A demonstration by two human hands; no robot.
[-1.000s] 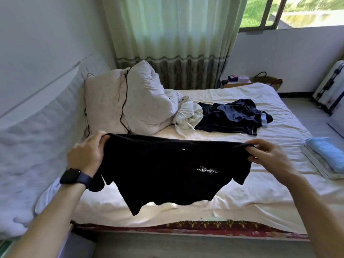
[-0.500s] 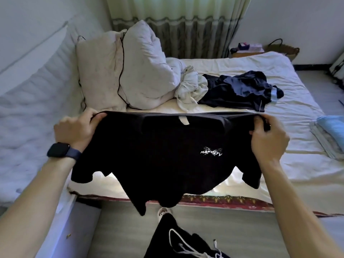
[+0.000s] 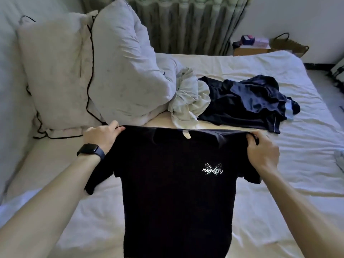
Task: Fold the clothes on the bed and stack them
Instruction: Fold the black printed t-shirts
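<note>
Pillows (image 3: 111, 71) left of clothes (image 3: 242, 105) on bed (image 3: 279, 146).

A wide bed (image 3: 242, 60) under a creased white sheet fills most of the room. Two pillows (image 3: 54, 71) lean against a padded white headboard (image 3: 9, 71) on the left, the nearer one edged with dark piping. Behind the bed hangs a pleated grey-green curtain (image 3: 186, 25), beside a plain white wall (image 3: 288, 15). In the far corner a low wooden stand (image 3: 249, 50) bears small boxes (image 3: 253, 40), with a woven basket (image 3: 290, 45) just beside it. A strip of grey floor (image 3: 323, 84) shows at right. The light is dim and cool.
</note>
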